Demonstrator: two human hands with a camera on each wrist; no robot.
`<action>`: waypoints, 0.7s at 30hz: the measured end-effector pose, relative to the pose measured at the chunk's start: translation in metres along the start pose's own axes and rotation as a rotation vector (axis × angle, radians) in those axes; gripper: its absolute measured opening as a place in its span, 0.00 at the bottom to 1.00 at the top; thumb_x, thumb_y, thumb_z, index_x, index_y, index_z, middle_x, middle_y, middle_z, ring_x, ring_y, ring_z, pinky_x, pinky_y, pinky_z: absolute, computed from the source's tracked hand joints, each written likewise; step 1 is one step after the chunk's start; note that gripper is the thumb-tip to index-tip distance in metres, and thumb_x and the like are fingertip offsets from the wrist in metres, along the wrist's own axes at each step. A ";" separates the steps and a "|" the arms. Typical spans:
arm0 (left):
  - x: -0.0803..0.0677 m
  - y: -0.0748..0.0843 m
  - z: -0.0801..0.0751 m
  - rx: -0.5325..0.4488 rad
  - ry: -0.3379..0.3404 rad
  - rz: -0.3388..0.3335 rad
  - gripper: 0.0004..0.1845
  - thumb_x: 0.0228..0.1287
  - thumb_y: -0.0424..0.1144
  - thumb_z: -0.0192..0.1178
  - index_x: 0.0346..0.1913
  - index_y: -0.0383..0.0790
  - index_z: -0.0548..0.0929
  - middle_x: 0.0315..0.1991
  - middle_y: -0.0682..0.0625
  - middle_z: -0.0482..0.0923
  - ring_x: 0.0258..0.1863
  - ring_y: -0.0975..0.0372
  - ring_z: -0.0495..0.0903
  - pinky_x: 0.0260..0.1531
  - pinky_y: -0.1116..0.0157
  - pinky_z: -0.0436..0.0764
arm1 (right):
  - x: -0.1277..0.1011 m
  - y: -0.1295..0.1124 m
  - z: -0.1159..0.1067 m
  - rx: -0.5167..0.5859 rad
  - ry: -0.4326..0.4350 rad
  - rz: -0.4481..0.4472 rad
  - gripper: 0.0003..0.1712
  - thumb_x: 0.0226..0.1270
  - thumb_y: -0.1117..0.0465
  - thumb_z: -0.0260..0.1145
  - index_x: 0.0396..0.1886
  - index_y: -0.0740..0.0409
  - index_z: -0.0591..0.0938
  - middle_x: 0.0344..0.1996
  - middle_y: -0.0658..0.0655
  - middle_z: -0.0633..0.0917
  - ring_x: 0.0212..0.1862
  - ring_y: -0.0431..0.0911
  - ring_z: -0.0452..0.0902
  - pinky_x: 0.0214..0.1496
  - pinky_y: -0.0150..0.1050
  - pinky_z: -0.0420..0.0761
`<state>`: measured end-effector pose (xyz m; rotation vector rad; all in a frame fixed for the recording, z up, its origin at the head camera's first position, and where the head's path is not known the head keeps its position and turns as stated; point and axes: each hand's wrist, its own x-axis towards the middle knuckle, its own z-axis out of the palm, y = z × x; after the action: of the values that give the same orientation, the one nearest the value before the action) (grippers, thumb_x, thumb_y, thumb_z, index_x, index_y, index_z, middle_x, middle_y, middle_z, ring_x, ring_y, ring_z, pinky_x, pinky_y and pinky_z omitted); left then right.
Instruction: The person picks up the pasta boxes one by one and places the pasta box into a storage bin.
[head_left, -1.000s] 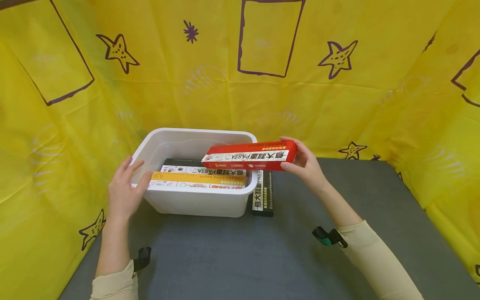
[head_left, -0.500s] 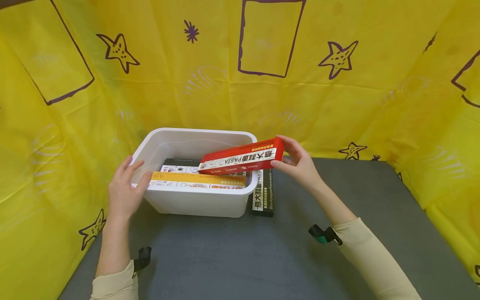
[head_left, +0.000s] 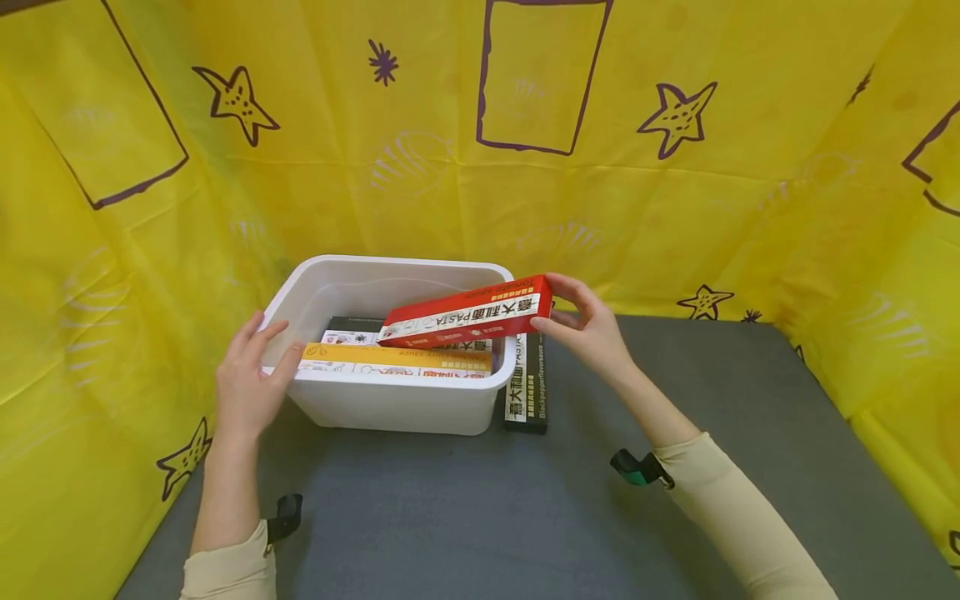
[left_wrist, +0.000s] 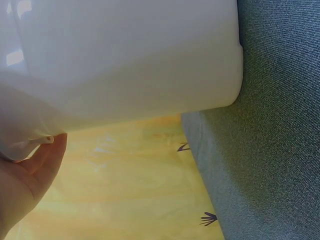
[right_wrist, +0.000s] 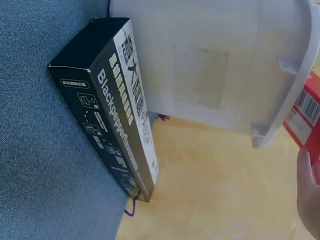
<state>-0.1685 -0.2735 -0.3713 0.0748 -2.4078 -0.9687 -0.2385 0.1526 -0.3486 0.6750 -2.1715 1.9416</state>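
Observation:
My right hand (head_left: 588,329) pinches the right end of a red tomato-sauce pasta box (head_left: 468,312). The box slants over the white plastic bin (head_left: 397,408), its left end lower, inside the opening. At the bin's left corner, my left hand (head_left: 251,379) grips the rim, and the left wrist view shows its fingers (left_wrist: 47,165) around the lip. Inside the bin lie a yellow chicken-curry pasta box (head_left: 397,356) along the front and a black-and-white pasta box (head_left: 348,331) behind it, partly covered by the red one.
A black-pepper pasta box (right_wrist: 112,115) lies on the grey table (head_left: 465,517) against the bin's right side. Yellow patterned cloth (head_left: 420,200) rises behind the table and along both sides.
My right hand has carried the red pasta box leftward over the bin, and its left end has tipped down into the opening. My left hand and the bin have stayed put.

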 end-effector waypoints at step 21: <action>-0.001 0.001 0.000 0.005 -0.006 -0.005 0.25 0.67 0.46 0.56 0.62 0.35 0.77 0.72 0.39 0.60 0.70 0.40 0.58 0.62 0.33 0.56 | 0.008 0.006 0.019 -0.320 0.015 -0.098 0.19 0.60 0.58 0.73 0.52 0.51 0.85 0.50 0.50 0.84 0.56 0.44 0.75 0.59 0.46 0.73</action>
<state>-0.1679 -0.2725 -0.3709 0.0799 -2.4168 -0.9659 -0.2446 0.1324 -0.3534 0.6915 -2.3181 1.4992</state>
